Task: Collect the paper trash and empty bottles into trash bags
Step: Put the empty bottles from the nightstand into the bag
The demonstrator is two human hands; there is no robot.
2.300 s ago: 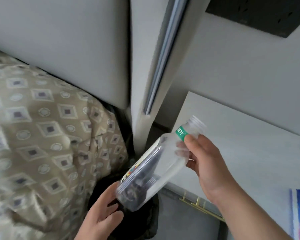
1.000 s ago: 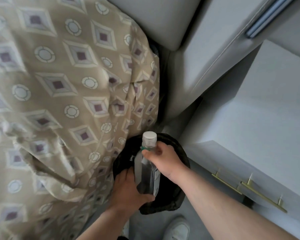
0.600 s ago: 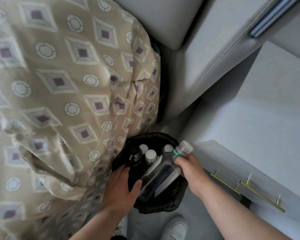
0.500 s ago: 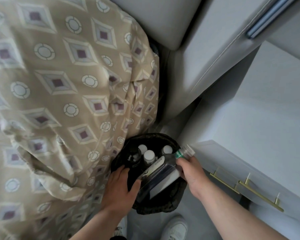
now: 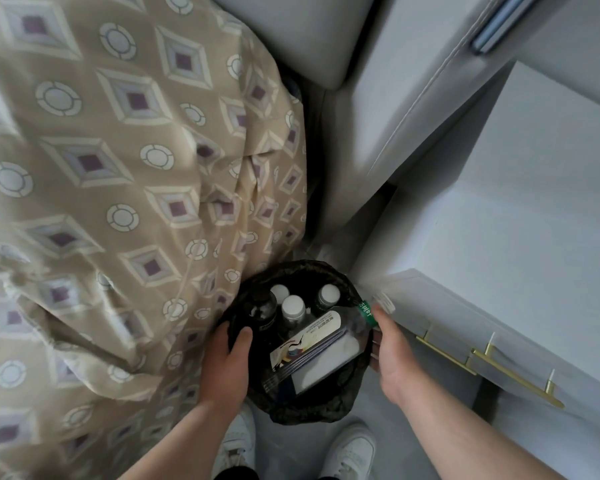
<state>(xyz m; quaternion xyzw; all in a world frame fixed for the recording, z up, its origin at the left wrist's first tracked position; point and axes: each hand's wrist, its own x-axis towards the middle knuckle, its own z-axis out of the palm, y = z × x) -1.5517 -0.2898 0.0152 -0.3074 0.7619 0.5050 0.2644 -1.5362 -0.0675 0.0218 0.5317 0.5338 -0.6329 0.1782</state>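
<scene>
A black trash bag (image 5: 312, 412) sits open on the floor between the bed and the nightstand. Three capped bottles (image 5: 293, 308) stand upright inside it. A clear empty bottle (image 5: 321, 351) with a green neck band lies on its side across the bag's mouth, neck pointing right. My right hand (image 5: 390, 355) holds this bottle at the neck, by the bag's right rim. My left hand (image 5: 227, 362) grips the bag's left rim, fingers curled over the edge.
A bed with a beige diamond-patterned cover (image 5: 118, 202) fills the left. A white nightstand (image 5: 520, 237) with gold drawer handles (image 5: 520, 379) stands on the right, a grey padded headboard (image 5: 395, 109) behind. My two white shoes (image 5: 349, 452) stand on the grey floor below the bag.
The clear bottle went from upright over the bag to lying flat across its mouth. My right hand lowered with it to the right rim. My left hand stayed on the left rim.
</scene>
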